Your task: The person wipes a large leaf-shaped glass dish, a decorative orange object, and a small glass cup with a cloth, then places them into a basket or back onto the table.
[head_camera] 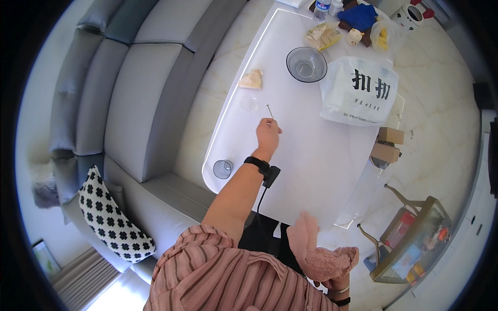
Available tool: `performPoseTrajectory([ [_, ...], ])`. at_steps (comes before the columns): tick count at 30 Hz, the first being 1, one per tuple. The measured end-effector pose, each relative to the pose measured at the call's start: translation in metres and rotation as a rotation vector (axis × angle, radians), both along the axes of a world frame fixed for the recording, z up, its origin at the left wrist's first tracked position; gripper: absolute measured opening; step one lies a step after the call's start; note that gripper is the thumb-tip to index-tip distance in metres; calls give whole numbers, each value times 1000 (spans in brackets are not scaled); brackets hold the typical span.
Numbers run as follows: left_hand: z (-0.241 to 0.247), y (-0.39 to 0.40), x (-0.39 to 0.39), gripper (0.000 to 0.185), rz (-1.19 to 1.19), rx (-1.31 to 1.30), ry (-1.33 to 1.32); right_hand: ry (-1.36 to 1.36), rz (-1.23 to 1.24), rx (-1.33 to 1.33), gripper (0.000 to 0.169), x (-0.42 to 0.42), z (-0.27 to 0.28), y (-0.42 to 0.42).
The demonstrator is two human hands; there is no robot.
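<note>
My left hand (pixel 268 134) reaches out over the white table (pixel 303 167) and pinches a thin stick-like item (pixel 269 110); what it is exactly cannot be told. Just beyond it lie a small clear round dish or lid (pixel 249 103) and a crumpled beige paper or wrapper (pixel 251 79). A grey-tinted drinking glass (pixel 223 169) stands near the rounded left corner, beside my forearm. Low on the right, my right hand (pixel 339 283) grips a pink textured cloth (pixel 327 260), which hangs beside the table's near edge. The cloth hides most of that hand's fingers.
A dark glass bowl (pixel 306 65), a white printed plastic bag (pixel 358 93), a food wrapper (pixel 323 35) and a water bottle (pixel 322 9) occupy the far part. A grey sofa (pixel 144 105) runs along the left. Cardboard boxes (pixel 389 144) and a gold-framed basket (pixel 408 245) are at right.
</note>
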State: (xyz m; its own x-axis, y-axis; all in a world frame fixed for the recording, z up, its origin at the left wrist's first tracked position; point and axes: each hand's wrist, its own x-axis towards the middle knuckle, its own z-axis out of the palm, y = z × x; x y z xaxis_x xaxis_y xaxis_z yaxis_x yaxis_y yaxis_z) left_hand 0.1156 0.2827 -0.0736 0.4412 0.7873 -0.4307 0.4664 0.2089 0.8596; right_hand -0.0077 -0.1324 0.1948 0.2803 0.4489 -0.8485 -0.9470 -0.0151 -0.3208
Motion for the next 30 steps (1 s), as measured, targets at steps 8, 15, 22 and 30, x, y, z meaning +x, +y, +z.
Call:
performPoseTrajectory([
  [8,-7,83,-13,10,447,-520,-65,-45,-12,56,49,4,-2,-1],
  [15,-99,116,-29,11,197,-313,100,-742,465,-235,33,8,4,6],
  [22,-155,153,-45,23,-225,-55,135,-11,0,232,29,19,10,0],
  [30,-89,124,-6,14,199,-483,79,-35,-9,179,34,7,3,-23],
])
